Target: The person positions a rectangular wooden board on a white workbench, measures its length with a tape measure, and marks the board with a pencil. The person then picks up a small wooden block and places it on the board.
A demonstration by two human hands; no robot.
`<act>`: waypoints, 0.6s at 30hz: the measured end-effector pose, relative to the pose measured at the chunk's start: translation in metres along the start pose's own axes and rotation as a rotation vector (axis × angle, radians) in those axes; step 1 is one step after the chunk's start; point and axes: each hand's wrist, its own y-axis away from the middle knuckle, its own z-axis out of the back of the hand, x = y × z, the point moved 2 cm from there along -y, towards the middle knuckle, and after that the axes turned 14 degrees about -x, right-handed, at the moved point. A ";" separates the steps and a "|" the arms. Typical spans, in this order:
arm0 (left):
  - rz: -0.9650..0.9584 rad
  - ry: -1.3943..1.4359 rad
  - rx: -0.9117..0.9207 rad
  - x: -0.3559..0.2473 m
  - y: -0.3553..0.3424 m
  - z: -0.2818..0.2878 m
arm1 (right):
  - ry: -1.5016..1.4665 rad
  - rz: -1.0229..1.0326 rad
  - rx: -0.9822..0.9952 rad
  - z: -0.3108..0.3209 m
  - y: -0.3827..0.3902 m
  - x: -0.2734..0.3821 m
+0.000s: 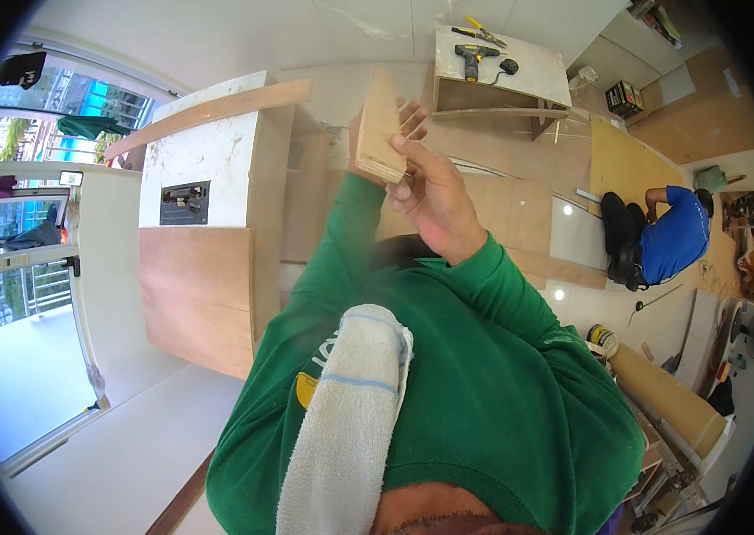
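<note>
In front of my chest a short piece of plywood [380, 129] is held up, its layered end edge toward me. My left hand [413, 119] is behind it, mostly hidden by the wood. Its fingers come round the far side and curl at the right edge. My right hand [440, 201] pinches the near end between thumb and fingers, the thumb lying on the right side. Both arms are in green sleeves.
A white-topped cabinet [203, 165] stands at left with a long wooden strip [216, 109] across it. A low table [533, 76] at the back holds a cordless drill [477, 61]. At right a person in blue [675, 234] crouches near plywood sheets.
</note>
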 end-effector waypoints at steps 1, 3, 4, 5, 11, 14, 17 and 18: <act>0.005 -0.046 -0.048 -0.006 0.001 -0.001 | 0.030 0.003 -0.030 0.003 0.000 0.003; 0.013 -0.149 -0.070 -0.018 0.002 -0.003 | 0.102 0.022 -0.036 0.009 0.002 0.011; 0.017 -0.209 -0.046 -0.023 0.001 -0.005 | 0.138 0.030 -0.040 0.012 0.002 0.014; 0.018 -0.276 -0.109 -0.027 -0.002 -0.004 | 0.138 0.040 -0.028 0.013 0.003 0.017; -0.084 -0.355 -0.132 -0.020 -0.011 -0.012 | 0.060 0.176 -0.004 0.015 0.001 0.020; -0.098 -0.334 -0.138 -0.015 -0.004 -0.018 | 0.040 0.241 0.006 0.016 0.003 0.021; -0.005 -0.230 -0.059 -0.014 0.007 -0.028 | 0.044 0.285 0.052 0.015 0.004 0.024; 0.024 -0.268 -0.034 -0.015 0.012 -0.031 | 0.035 0.294 0.065 0.015 0.004 0.025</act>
